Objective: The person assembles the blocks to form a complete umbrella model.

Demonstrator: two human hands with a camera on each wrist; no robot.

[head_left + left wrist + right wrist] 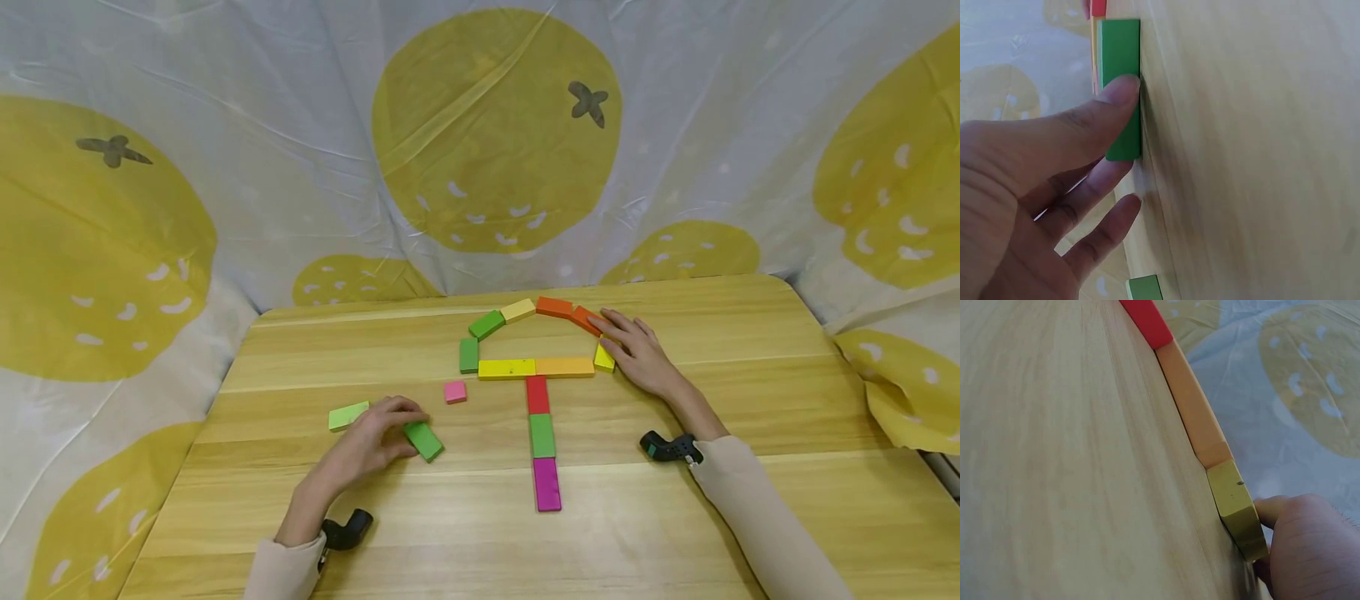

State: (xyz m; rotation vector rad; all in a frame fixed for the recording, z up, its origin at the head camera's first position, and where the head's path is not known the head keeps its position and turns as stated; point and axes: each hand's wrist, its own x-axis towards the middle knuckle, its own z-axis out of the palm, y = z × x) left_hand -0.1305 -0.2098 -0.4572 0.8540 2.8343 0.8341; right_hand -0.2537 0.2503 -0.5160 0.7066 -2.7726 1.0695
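Note:
My left hand (378,433) pinches a green block (424,441) just over the table. In the left wrist view, the thumb lies across this green block (1121,53), with other fingers behind it. A light green block (348,416) lies beside that hand, and a pink block (455,392) lies beyond it. My right hand (637,354) is at the right side of an arch of blocks. Its fingers reach onto an orange-red block (586,320), and its thumb touches a yellow block (604,357). The right wrist view shows that yellow block (1235,494) against the fingers, which are partly hidden.
The arch also has green, pale yellow and orange blocks (554,307). A long yellow block (507,368) and a light orange one (565,367) form its base. Red, green and purple blocks (547,484) run down from it. A patterned cloth (495,125) hangs behind the table (637,533).

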